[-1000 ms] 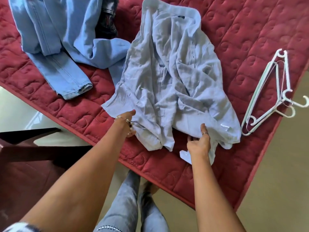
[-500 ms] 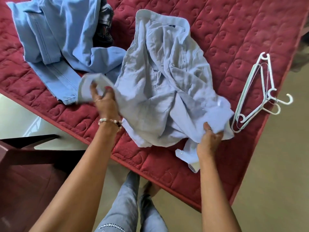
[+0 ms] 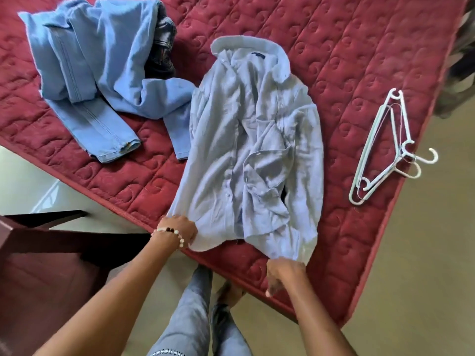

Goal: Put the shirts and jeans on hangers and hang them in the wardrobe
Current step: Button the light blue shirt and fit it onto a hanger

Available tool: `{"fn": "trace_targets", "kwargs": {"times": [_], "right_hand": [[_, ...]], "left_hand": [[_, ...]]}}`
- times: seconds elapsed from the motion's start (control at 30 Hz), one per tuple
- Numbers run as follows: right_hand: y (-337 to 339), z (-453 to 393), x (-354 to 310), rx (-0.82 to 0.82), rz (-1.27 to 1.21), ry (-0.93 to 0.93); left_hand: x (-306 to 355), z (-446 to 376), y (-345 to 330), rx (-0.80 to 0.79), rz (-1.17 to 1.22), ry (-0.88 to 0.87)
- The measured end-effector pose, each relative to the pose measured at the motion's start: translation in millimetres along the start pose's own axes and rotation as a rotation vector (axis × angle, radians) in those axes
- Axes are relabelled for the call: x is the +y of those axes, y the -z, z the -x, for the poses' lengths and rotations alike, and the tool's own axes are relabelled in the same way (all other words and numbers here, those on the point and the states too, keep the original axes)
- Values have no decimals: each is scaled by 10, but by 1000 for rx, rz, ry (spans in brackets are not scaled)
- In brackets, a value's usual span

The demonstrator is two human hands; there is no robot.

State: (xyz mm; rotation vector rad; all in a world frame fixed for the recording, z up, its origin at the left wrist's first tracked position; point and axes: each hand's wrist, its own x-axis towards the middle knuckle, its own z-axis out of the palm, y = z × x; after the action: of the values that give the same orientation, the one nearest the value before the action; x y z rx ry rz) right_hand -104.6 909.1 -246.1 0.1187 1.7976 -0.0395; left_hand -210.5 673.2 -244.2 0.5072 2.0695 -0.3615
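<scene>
Near edge of mattress [image 3: 334,73], head view: pale shirt [image 3: 252,150] spread, collar away.
Left hand [image 3: 180,228]: fingers curled on hem corner.
Right hand [image 3: 282,272]: gripping other hem corner.
Hangers [image 3: 380,150]: right edge, apart.
Jeans [image 3: 90,80]: far-left corner.
Advice: tug evenly, flatten before inserting hanger.

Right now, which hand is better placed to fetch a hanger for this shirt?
The right hand, probably. The hangers lie on the mattress to the shirt's right, on that hand's side. The left hand would have to cross over the shirt. Both hands grip the hem.
</scene>
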Motion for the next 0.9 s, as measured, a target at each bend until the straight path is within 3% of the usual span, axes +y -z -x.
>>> {"fn": "trace_targets", "kwargs": {"times": [0.07,0.13,0.27,0.37,0.47,0.53,0.6,0.67,0.7,0.77,0.8,0.83,0.9], "right_hand": [[2,-7,20,21,-282,64],[60,-14,24,264,-543,104],[373,-156,-56,1079,-802,116],[671,-421,-63,1317,-601,164],[785,-696,-57,1276,-214,98],[773,-739,-92,1310,-115,95],[705,-668,-180,1340,-53,216],[572,-489,-316,1144,25,309],[514,-374,-395,923,46,293],[396,-298,-463,530,-33,247],[374,-289,-470,461,-127,246],[385,-288,-468,487,-246,245],[495,-345,-477,689,-466,193]], "left_hand": [[56,-19,34,-109,-30,50],[109,-45,129,-122,41,67],[280,-263,312,207,595,51],[457,-459,386,448,943,89],[550,-621,368,533,1061,160],[569,-706,313,559,1079,176],[564,-783,252,598,1066,162],[545,-830,206,615,1076,157],[537,-848,197,611,1084,159],[521,-887,171,613,1095,164],[519,-910,158,618,1099,165],[522,-927,154,618,1100,168],[525,-957,157,617,1075,190]]}}
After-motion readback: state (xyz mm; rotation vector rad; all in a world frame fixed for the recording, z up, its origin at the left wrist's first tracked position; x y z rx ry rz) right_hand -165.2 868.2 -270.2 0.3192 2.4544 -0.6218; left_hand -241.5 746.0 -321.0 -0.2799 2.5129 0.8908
